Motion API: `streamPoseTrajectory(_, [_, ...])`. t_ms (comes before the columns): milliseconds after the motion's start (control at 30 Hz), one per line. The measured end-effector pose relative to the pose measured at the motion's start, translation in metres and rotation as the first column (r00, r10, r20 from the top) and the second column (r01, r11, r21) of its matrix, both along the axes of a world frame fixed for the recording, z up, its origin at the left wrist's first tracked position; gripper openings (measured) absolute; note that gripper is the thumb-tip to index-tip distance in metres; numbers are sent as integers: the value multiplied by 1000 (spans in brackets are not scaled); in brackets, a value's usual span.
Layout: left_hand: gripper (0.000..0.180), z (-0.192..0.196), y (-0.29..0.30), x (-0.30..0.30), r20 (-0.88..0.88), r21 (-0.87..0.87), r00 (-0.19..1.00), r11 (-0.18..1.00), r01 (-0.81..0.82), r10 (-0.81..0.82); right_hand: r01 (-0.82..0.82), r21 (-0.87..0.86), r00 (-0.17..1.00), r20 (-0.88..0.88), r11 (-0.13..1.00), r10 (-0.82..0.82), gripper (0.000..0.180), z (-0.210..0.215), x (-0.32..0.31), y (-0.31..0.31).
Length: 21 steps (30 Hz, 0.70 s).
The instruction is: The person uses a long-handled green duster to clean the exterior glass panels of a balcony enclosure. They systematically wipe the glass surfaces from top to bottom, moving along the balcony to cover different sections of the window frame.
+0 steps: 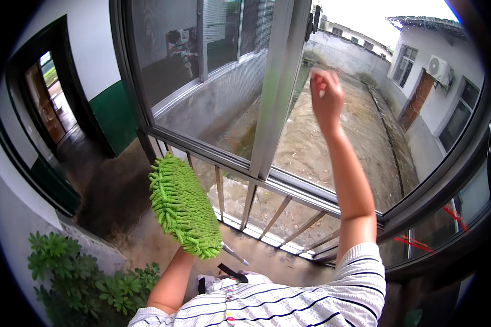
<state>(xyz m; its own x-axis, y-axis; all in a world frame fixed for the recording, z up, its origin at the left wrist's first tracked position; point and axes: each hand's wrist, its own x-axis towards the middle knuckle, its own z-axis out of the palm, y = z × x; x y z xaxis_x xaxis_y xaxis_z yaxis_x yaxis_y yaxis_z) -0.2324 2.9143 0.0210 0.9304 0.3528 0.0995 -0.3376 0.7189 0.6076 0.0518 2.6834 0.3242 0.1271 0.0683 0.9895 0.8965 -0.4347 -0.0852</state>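
Observation:
A bright green chenille duster [185, 210] with shaggy strands is held up at the left of the window. My left forearm [172, 283] runs up behind its lower end, and the duster's head covers my left hand. A short grey handle [234, 254] sticks out past the duster's lower right side. My right hand [327, 98] is raised high beside the window's upright frame [281, 82], its fingers curled in and nothing visible in them. Just above it, a black latch [313, 23] sits on the frame.
Metal railing bars [245, 204] run below the sliding window. A mesh screen [163, 49] covers the left pane. Leafy green plants [93, 278] stand at lower left. A doorway [52, 98] opens at far left. Beyond lie a yard [338, 136] and a building with an air conditioner [440, 70].

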Motion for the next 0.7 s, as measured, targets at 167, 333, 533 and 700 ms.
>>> streamPoseTrajectory(167, [31, -6, 32, 52, -13, -25, 979, 978, 205, -205, 409, 61, 909, 68, 911, -412, 30, 135, 82, 34])
streamPoseTrajectory(333, [30, -12, 56, 85, -38, -51, 929, 929, 366, -368, 508, -62, 826, -247, 859, -506, 29, 164, 91, 54])
streamPoseTrajectory(533, [28, -15, 62, 120, -32, -95, 856, 854, 511, -516, 635, -177, 763, -15, 752, -647, 16, 163, 80, 27])
streamPoseTrajectory(700, [27, -20, 54, 134, -32, -118, 813, 809, 575, -582, 603, -291, 778, 7, 743, -628, 14, 178, 58, 21])
